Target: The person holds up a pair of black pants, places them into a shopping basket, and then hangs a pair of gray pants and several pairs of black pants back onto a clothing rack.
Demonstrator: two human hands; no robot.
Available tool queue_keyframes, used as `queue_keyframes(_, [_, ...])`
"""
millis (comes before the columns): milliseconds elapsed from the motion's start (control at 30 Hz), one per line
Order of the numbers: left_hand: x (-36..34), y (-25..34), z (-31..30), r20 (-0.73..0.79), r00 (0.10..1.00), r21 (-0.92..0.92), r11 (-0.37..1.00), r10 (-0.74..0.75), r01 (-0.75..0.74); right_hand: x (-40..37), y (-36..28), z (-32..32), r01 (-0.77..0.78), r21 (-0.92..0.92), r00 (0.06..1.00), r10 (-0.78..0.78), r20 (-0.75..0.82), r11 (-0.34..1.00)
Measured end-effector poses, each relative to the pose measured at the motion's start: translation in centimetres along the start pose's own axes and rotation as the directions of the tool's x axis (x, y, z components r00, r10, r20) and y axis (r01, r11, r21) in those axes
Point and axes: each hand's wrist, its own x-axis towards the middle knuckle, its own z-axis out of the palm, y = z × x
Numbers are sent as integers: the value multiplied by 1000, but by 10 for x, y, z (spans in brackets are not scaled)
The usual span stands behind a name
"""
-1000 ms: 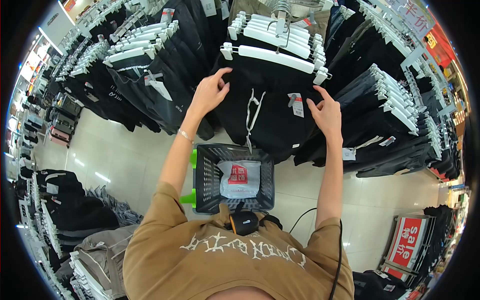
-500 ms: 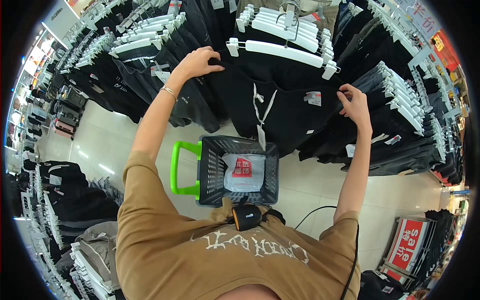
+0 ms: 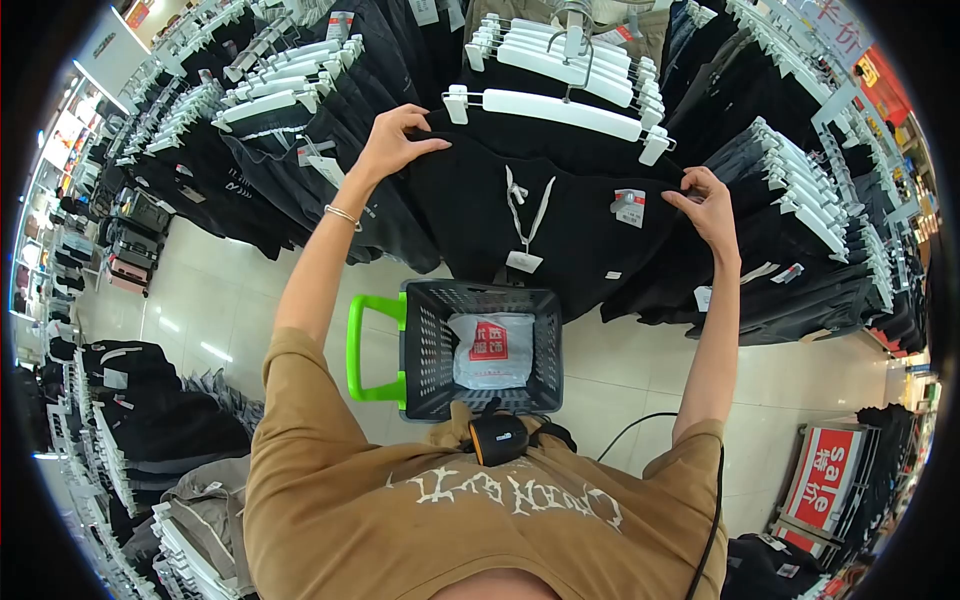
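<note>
Black drawstring pants (image 3: 560, 220) hang spread between my two hands, with a white drawstring (image 3: 520, 215), a white tag below it and a red-and-white price tag (image 3: 629, 207) near the right side. My left hand (image 3: 398, 140) pinches the left end of the waistband. The right end is pinched by my right hand (image 3: 704, 200). Just beyond the waistband is a white hanger (image 3: 560, 112), with more white hangers behind it.
Below the pants stands a dark basket (image 3: 425, 350) with a green handle (image 3: 355, 345), holding a white plastic bag (image 3: 493, 350). Clothes racks (image 3: 800, 195) flank both sides. A red sale sign (image 3: 822, 480) is at lower right.
The waistband is stretched flatter and the drawstring tag has swung up from over the basket's edge. My left hand has moved slightly left and down. The basket appears slightly lower and further right.
</note>
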Motion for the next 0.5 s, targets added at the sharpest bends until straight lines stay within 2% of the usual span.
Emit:
queue_keyframes(33, [-2,-4,3,2,1000,0,1000,1,-1,0,9,3,-1,1,1000,1,-1,1000])
queue_keyframes(100, [-5,-10,11,-58,980,-194,965,-192,177,3,21,6,-13,146,1000,14,-3,989])
queue_keyframes(133, [-5,-12,12,-57,980,-196,964,-192,177,4,23,6,-15,145,1000,15,-3,989])
queue_keyframes(200, [-5,-11,13,-4,952,-232,926,-306,297,5,23,5,-137,162,991,135,18,977])
queue_keyframes(233, [-3,-2,12,-3,953,-234,926,-304,295,6,14,7,-137,160,991,136,16,978])
queue_keyframes(300, [0,14,14,-98,938,-465,848,-334,253,3,0,15,-14,329,984,72,-166,944])
queue_keyframes(433, [5,4,11,-8,944,-504,817,-330,281,11,13,13,-41,264,986,81,-144,964])
queue_keyframes(500, [10,2,4,155,909,-310,854,-388,418,12,23,12,-40,304,996,64,-69,952])
